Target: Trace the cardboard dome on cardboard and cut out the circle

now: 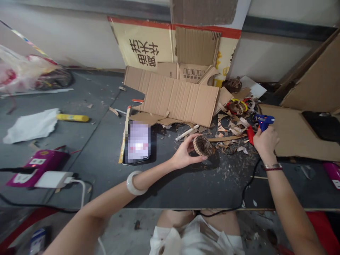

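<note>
My left hand point(184, 153) is closed around a small round basket of coiled cardboard strips point(203, 145), holding it just above the dark table point(186, 184). My right hand point(264, 141) grips a blue and red glue gun point(259, 125) to the right of the basket, nozzle pointing away. Its black cord point(245, 191) trails over the table's front edge. A white glue stick point(187, 132) lies just behind the basket.
Corrugated cardboard sheets point(177, 97) and scraps lie at the back, a large sheet point(300, 136) at the right. A phone point(138, 141) lies left of my hand. A yellow tube point(73, 117), white paper point(33, 124), pink box point(41, 164) and charger point(53, 179) sit at the left.
</note>
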`<state>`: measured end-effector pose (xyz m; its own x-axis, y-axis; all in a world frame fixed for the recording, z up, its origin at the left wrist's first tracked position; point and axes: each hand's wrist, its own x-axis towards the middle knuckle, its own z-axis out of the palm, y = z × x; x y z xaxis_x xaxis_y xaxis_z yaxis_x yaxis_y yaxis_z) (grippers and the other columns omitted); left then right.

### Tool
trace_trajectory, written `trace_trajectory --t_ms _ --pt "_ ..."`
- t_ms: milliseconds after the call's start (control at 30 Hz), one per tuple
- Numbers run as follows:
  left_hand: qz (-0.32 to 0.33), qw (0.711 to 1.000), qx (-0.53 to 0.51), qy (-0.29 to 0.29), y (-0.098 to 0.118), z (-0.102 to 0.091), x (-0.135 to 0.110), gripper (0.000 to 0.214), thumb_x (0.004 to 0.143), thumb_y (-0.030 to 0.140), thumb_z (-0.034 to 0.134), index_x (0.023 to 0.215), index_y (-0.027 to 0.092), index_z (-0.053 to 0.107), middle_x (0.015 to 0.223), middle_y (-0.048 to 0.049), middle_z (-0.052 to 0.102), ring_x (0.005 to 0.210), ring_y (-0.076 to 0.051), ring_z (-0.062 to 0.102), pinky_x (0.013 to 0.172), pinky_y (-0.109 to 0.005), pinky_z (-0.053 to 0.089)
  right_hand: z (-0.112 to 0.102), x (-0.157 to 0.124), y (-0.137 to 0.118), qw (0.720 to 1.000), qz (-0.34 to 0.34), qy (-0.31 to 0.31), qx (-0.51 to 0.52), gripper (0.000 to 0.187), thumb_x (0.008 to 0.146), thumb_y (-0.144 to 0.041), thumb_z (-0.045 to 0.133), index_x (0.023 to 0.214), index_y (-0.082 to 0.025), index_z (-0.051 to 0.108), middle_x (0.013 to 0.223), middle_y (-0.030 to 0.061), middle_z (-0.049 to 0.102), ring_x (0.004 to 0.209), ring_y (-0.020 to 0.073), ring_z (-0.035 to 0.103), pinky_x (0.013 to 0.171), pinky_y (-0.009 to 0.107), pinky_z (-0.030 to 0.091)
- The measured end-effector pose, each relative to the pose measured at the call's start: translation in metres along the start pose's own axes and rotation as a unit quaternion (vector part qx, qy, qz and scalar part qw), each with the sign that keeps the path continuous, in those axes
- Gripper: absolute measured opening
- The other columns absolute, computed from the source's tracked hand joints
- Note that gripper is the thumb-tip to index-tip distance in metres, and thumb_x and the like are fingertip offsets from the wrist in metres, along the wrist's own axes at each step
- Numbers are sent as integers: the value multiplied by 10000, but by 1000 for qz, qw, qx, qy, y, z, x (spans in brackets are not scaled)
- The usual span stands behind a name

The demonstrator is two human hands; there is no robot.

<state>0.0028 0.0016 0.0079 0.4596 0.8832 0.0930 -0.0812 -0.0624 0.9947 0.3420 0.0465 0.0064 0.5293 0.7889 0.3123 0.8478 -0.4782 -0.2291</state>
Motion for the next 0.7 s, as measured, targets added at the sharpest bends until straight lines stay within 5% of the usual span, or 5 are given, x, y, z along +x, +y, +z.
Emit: trace_trajectory --t_ms 167,500,700 --pt "-7 1000 -2 -7 1 -1 0 755 642 369 842 1277 221 461 1358 -138 536 1216 -296 570 1075 -510 427 -9 -9 3 997 -33 6 -68 410 831 -261 472 1075 44 596 1126 317 557 1099 396 475 865 495 374" --pt "-4 1000 -21 -17 -4 -1 2 789 623 347 853 1294 205 462 1352 -149 540 1230 -301 557 1082 -501 413 -34 -9 -7 987 -26 -83 -135 456 846 -341 476 988 40 681 1119 319 586 1116 435 461 826 522 400" --pt "-6 1000 -22 1 -6 -5 2 800 625 415 846 1302 211 470 1371 -145 534 1272 -307 524 1110 -500 381 -47 -17 4 995 -30 -43 -88 466 834 -420 502 1003 -20 668 1107 294 574 1077 424 469 812 543 402"
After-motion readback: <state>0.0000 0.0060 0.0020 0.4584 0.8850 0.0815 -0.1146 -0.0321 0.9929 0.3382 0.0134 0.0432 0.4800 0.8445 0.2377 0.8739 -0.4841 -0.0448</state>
